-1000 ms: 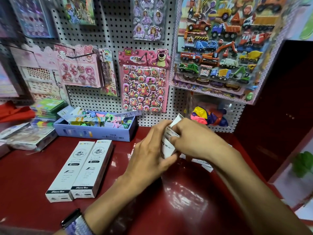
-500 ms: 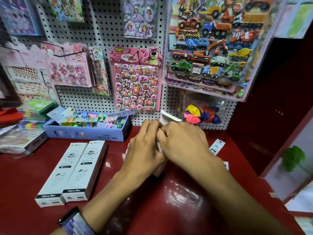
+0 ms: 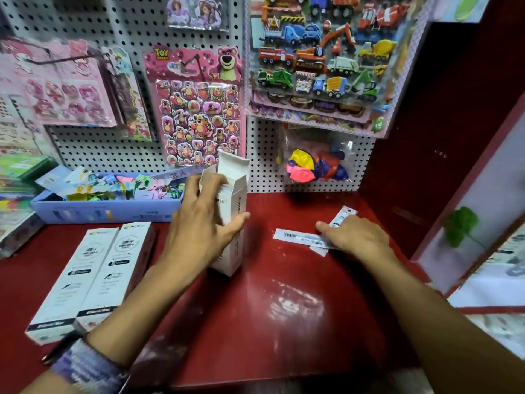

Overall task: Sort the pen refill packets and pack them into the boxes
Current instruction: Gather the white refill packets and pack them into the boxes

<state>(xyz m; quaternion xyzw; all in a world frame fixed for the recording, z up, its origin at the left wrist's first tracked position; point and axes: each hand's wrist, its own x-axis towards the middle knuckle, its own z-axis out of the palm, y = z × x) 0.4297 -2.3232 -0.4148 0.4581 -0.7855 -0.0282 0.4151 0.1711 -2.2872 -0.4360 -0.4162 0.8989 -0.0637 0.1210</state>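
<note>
A tall white refill box (image 3: 234, 206) stands upright on the red counter with its top flap open. My left hand (image 3: 203, 223) grips its side, thumb round the front. To the right, my right hand (image 3: 353, 237) rests on flat white refill packets (image 3: 295, 237) lying on the counter; its fingers cover their right ends, and another packet (image 3: 342, 216) pokes out behind the hand. Two shut white boxes (image 3: 93, 268) lie side by side at the left.
A blue tray (image 3: 108, 213) of colourful items sits against the pegboard at the back left. Sticker sheets (image 3: 199, 109) and a bag of balloons (image 3: 315, 163) hang on the pegboard. A dark red wall (image 3: 443, 123) closes the right side. Stacked goods sit far left.
The hands, which were together on the box, have parted. My right hand has moved right and down onto the loose packets. My left hand keeps the box, now standing upright.
</note>
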